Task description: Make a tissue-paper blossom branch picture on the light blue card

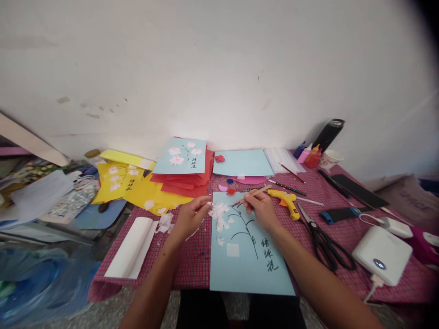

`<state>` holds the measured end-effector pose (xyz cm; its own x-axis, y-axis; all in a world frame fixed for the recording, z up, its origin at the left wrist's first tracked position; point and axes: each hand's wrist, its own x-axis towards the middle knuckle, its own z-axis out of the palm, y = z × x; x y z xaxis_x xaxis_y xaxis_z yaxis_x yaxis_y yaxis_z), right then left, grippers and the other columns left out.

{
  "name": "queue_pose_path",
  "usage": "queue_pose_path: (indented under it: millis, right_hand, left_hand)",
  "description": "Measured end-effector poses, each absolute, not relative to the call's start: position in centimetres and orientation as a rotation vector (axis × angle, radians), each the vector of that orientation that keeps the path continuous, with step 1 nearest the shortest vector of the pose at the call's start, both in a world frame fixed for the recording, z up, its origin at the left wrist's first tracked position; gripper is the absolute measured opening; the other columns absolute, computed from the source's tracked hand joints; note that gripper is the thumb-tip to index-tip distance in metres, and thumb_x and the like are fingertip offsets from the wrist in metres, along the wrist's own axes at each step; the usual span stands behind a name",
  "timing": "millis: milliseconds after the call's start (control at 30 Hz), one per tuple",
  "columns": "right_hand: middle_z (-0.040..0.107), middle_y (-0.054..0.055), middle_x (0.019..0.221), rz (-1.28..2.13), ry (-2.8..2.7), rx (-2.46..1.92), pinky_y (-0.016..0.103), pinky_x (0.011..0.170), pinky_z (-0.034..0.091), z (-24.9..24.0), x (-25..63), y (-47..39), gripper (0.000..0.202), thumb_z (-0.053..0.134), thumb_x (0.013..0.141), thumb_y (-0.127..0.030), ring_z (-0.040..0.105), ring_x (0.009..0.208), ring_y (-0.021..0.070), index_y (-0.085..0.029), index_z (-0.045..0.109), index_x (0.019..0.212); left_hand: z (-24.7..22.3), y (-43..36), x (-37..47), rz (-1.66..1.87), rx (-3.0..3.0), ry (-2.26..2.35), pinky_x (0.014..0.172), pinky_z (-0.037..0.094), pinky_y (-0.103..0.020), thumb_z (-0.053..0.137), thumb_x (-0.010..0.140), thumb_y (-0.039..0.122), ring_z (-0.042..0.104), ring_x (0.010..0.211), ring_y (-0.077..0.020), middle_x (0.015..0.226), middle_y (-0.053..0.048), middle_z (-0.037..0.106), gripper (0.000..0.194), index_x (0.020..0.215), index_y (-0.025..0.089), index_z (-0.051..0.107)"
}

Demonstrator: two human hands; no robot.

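Observation:
A light blue sheet (pixel 226 274) lies in front of me, with a black drawn branch and black handwritten characters. My right hand (pixel 261 208) is closed round a paintbrush (pixel 254 193) with a pale wooden handle, its dark tip low over the top of the branch. Beside the sheet's upper left edge, my left hand (pixel 192 215) pinches a small white paper petal (pixel 210 204). White paper petals (pixel 220 214) are heaped on the sheet near those fingertips. A small white paper square (pixel 232 250) rests lower on the sheet.
A yellow glue gun (pixel 286 201), black-handled scissors (pixel 324 246) and a white power bank (pixel 382 253) lie to the right. Small paint bottles (pixel 307 154) stand behind. Finished flower cards (pixel 183 157) are stacked at the back; rolled white paper (pixel 132 246) lies left.

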<state>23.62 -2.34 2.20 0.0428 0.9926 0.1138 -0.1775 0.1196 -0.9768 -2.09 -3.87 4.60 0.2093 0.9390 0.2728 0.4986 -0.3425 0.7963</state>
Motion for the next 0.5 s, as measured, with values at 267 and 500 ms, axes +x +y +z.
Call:
queue_pose_path:
  millis: [267,500]
  right_hand:
    - [0.058,-0.001,0.061,1.164,-1.183,-1.046,0.027,0.044,0.033,2.2,23.4,-2.5,0.024,0.065,0.082,-0.042,0.047,0.045,0.0121,-0.022,0.058,0.07]
    - [0.058,0.0,0.061,1.095,-1.208,-1.071,0.027,0.045,0.034,1.9,24.0,-2.0,0.028,0.064,0.082,-0.043,0.047,0.046,0.0125,-0.022,0.057,0.066]
  left_hand:
    - [3.6,-5.0,-6.8,0.861,2.203,1.547,0.086,0.051,-0.032,0.051,0.092,0.032,0.067,0.094,-0.0197,0.104,-0.004,0.073,0.025,0.107,0.022,0.068]
    - [3.0,-4.0,-3.5,0.754,2.313,1.408,0.092,0.049,-0.033,0.046,0.094,0.028,0.065,0.102,-0.0198,0.112,-0.004,0.071,0.029,0.116,0.024,0.065]
